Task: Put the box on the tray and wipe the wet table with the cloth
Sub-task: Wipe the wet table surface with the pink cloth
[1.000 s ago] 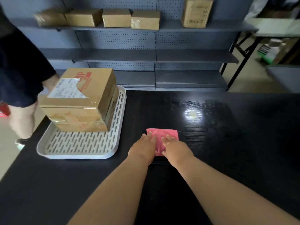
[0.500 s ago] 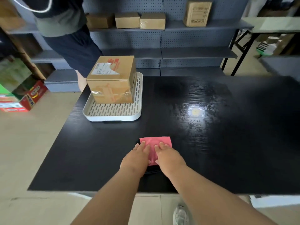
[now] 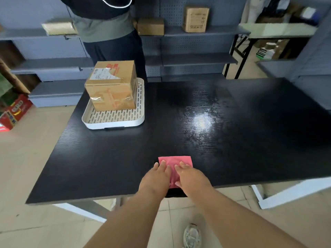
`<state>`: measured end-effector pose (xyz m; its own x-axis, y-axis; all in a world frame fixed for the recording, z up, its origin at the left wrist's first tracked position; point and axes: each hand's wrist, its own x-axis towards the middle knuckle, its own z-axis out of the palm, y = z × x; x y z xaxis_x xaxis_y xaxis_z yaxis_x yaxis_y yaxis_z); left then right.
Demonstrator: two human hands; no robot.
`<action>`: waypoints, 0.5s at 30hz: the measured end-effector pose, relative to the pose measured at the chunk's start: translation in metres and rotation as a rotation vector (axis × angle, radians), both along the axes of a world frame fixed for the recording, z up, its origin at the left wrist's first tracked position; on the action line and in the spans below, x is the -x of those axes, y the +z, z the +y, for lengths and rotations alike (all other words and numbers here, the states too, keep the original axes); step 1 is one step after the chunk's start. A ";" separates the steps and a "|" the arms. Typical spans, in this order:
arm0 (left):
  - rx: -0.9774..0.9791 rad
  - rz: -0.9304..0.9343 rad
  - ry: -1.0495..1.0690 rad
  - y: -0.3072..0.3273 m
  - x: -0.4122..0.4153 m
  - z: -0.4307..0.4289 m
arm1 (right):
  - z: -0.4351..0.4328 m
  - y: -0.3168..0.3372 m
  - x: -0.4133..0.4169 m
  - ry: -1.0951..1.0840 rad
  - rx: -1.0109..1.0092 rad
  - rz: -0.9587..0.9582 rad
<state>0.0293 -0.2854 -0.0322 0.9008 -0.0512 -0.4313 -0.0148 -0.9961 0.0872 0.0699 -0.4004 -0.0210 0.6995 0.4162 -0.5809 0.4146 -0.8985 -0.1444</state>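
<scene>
A taped cardboard box [image 3: 112, 86] with a shipping label stands on the white slotted tray [image 3: 114, 120] at the table's far left. A folded pink cloth [image 3: 176, 162] lies flat near the front edge of the black table [image 3: 107, 158]. My left hand [image 3: 155, 178] and my right hand [image 3: 192, 178] both press flat on the cloth's near half, fingers extended. A wet, glossy patch [image 3: 202, 120] shines on the table beyond the cloth, to the right of the tray.
Another person [image 3: 111, 33] stands behind the table's far left corner, close to the tray. Grey shelving [image 3: 197, 59] with small cardboard boxes [image 3: 196, 19] lines the back. A red carton [image 3: 15, 111] sits on the floor at left.
My view has pulled back from the table, so the front edge and floor now show. Both hands stay on the cloth near that edge. The other person moved right, behind the tray.
</scene>
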 end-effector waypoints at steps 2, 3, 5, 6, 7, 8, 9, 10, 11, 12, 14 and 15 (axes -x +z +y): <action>0.003 -0.003 -0.062 0.000 -0.010 -0.019 | -0.019 0.000 -0.007 -0.050 0.027 0.000; 0.011 -0.007 -0.087 -0.001 -0.016 -0.029 | -0.029 -0.001 -0.011 -0.074 0.040 -0.003; 0.034 -0.019 -0.112 -0.003 -0.029 -0.044 | -0.046 -0.001 -0.019 -0.129 0.050 -0.015; 0.045 -0.023 -0.122 -0.004 -0.036 -0.050 | -0.053 0.000 -0.024 -0.147 0.055 -0.019; 0.053 -0.023 -0.132 -0.005 -0.043 -0.054 | -0.058 0.000 -0.030 -0.153 0.065 -0.019; 0.058 -0.021 -0.141 -0.006 -0.051 -0.058 | -0.061 0.001 -0.037 -0.154 0.078 -0.015; 0.061 -0.022 -0.148 -0.007 -0.059 -0.061 | -0.062 0.003 -0.046 -0.155 0.090 -0.001; 0.064 -0.027 -0.152 -0.007 -0.067 -0.062 | -0.063 0.005 -0.055 -0.157 0.101 0.019; 0.067 -0.036 -0.154 -0.007 -0.076 -0.063 | -0.063 0.007 -0.065 -0.157 0.111 0.035; 0.069 -0.045 -0.153 -0.007 -0.085 -0.064 | -0.061 0.008 -0.076 -0.155 0.124 0.047; 0.080 -0.050 -0.147 -0.007 -0.107 -0.064 | -0.058 0.009 -0.102 -0.170 0.145 0.075; 0.085 -0.052 -0.142 -0.007 -0.119 -0.063 | -0.057 0.007 -0.117 -0.180 0.152 0.093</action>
<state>0.1480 -0.3484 -0.0390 0.9027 -0.2144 -0.3730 -0.1620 -0.9726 0.1669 0.1865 -0.4572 -0.0141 0.6952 0.1927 -0.6925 0.2370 -0.9710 -0.0322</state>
